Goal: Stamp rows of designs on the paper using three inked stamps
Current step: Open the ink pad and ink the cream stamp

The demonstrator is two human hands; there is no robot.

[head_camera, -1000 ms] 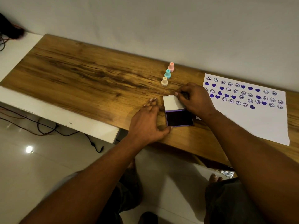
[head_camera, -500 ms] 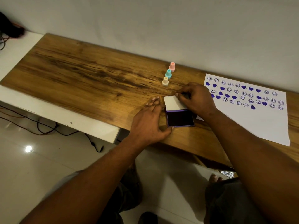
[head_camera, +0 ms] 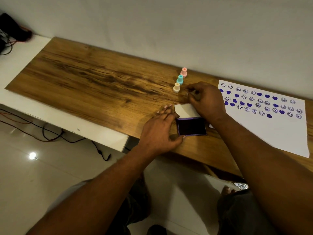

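Right hand (head_camera: 206,100) lifted, lid (head_camera: 185,110) edge hidden

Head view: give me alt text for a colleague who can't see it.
Both hands rest at an open purple ink pad on a wooden desk: the left hand steadies its left side, the right hand is at its raised lid. Three small stamps, pink, teal and cream, stand untouched behind; the paper at right shows purple smileys and hearts.

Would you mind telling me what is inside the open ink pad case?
The open case holds a dark purple-black ink pad; its pale lid is folded back. The right hand covers the lid's far corner.
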